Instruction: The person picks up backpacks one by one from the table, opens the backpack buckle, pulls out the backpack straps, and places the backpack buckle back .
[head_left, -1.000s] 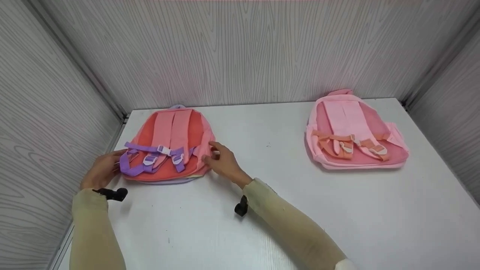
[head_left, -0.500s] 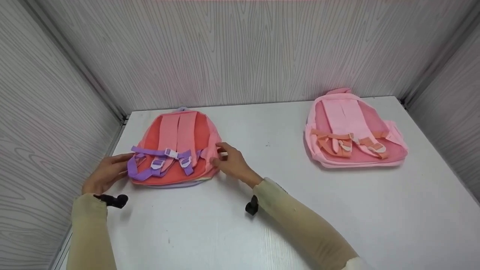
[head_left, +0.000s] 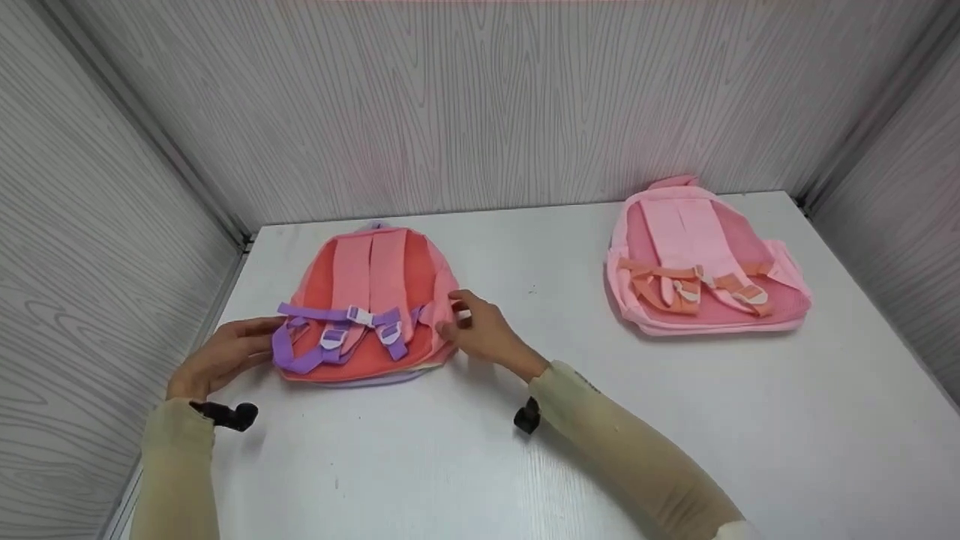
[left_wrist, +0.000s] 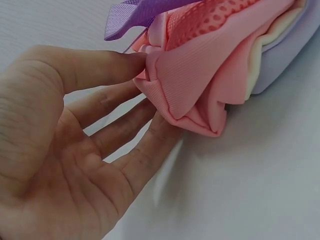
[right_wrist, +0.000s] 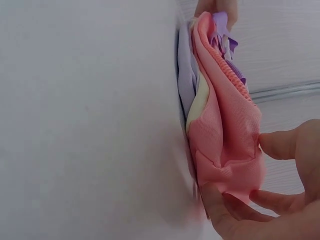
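Observation:
A coral-pink backpack (head_left: 388, 270) with purple straps and white buckles lies on the table at the left, its strap side up. My left hand (head_left: 227, 351) holds its lower left corner. In the left wrist view the thumb (left_wrist: 110, 67) presses the top of that corner while the fingers reach underneath. On the opposite side, my right hand (head_left: 491, 331) grips the backpack's right edge. The right wrist view shows the thumb (right_wrist: 280, 144) on one face of the side panel and fingers on the other. Pale lilac and cream fabric shows along the underside.
A light pink backpack (head_left: 679, 225) with orange straps lies at the right rear of the white table (head_left: 420, 465), strap side up. Grey wood-grain panels (head_left: 480, 105) stand behind and on both sides of the table. Black wrist cameras sit on both forearms.
The coral-pink backpack has slid to the right and slightly toward me, with both hands moving along at its sides. The light pink backpack keeps its place on the table.

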